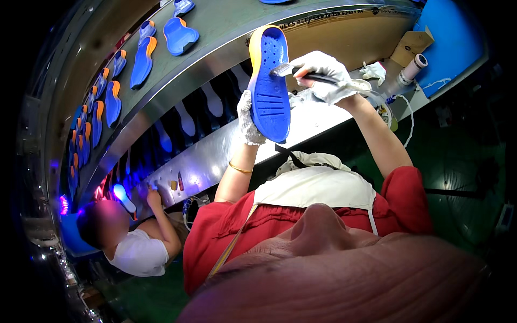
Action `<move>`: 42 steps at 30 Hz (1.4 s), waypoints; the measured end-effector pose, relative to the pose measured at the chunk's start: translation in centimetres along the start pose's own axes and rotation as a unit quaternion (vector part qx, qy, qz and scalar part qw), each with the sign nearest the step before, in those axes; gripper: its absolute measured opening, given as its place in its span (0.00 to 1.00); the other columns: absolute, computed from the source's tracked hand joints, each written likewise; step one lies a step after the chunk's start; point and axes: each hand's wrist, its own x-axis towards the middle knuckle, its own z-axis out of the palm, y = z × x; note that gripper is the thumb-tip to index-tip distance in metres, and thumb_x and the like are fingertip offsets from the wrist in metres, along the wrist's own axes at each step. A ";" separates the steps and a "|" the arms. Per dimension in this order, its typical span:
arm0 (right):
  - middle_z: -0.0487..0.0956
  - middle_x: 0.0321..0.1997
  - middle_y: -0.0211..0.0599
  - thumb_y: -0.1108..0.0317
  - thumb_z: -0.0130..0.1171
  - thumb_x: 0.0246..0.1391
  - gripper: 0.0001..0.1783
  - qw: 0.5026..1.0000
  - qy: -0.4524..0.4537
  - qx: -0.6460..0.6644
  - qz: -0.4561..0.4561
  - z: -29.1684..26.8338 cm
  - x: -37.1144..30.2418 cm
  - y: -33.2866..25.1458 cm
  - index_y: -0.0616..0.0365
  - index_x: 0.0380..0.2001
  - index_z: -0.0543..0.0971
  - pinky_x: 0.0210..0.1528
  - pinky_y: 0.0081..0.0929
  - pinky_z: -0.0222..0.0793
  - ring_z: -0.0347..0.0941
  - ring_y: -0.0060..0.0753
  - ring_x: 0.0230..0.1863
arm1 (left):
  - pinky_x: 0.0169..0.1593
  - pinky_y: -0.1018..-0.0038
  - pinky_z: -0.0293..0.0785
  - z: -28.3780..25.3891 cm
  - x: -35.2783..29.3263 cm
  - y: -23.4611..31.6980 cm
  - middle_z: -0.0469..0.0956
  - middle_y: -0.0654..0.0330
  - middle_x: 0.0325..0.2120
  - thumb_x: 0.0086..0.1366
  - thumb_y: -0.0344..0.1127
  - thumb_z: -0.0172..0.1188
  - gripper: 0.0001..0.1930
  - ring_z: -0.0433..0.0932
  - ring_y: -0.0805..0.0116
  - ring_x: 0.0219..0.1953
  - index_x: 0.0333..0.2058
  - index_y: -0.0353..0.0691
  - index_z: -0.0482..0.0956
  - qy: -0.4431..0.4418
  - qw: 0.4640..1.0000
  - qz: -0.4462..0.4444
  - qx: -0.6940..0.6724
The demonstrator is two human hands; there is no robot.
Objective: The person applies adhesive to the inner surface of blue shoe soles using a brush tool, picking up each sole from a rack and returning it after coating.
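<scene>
A blue shoe sole with an orange edge (271, 105) stands tilted up before me, its holed and slotted inner face toward me. My left hand (249, 123), in a white knit glove, grips its lower left edge. My right hand (327, 75), also gloved, is closed round the dark handle of a flat brush (281, 70). Its pale bristles meet the sole's upper middle, near the holes. Some whitish wet-looking patches show near the sole's top end.
A raised conveyor (215, 24) carries several blue-and-orange soles (144, 62). Beneath it are more soles along a metal ledge (202, 172). At the right are a white bowl (361, 84), a pinkish roll (414, 67), a cardboard box (412, 47) and a cable. A co-worker (141, 252) sits at lower left.
</scene>
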 end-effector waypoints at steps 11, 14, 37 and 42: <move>0.79 0.34 0.35 0.78 0.61 0.48 0.08 0.995 0.067 0.042 0.065 -0.7 0.1 -1.8 0.62 0.33 0.77 0.36 0.17 0.70 0.73 0.19 0.31 | 0.56 0.53 0.64 3.1 12.7 12.0 0.68 0.49 0.53 0.62 0.60 0.36 0.35 0.71 0.50 0.50 0.59 0.38 0.59 -0.048 0.983 0.048 -0.172; 0.78 0.38 0.38 0.79 0.62 0.46 0.08 0.999 0.042 -0.031 0.014 -0.3 -0.3 -1.5 0.61 0.32 0.77 0.40 0.19 0.69 0.74 0.24 0.36 | 0.53 0.56 0.67 1.7 14.1 13.5 0.71 0.50 0.49 0.62 0.53 0.43 0.29 0.73 0.53 0.48 0.54 0.36 0.63 0.008 0.996 0.060 -0.059; 0.78 0.33 0.33 0.75 0.62 0.47 0.09 0.967 0.027 0.019 0.254 0.7 -3.5 0.9 0.60 0.33 0.74 0.34 0.17 0.70 0.73 0.19 0.30 | 0.40 0.74 0.72 3.0 -2.0 19.7 0.76 0.51 0.37 0.66 0.36 0.43 0.14 0.75 0.66 0.35 0.25 0.35 0.72 0.089 0.597 0.646 0.467; 0.78 0.26 0.33 0.72 0.62 0.48 0.08 0.954 0.075 0.082 0.279 2.1 -3.9 2.0 0.60 0.30 0.74 0.31 0.17 0.70 0.75 0.21 0.27 | 0.33 0.72 0.70 3.1 -4.6 19.3 0.70 0.52 0.27 0.67 0.44 0.40 0.20 0.69 0.64 0.28 0.20 0.40 0.65 -0.157 0.887 0.386 0.199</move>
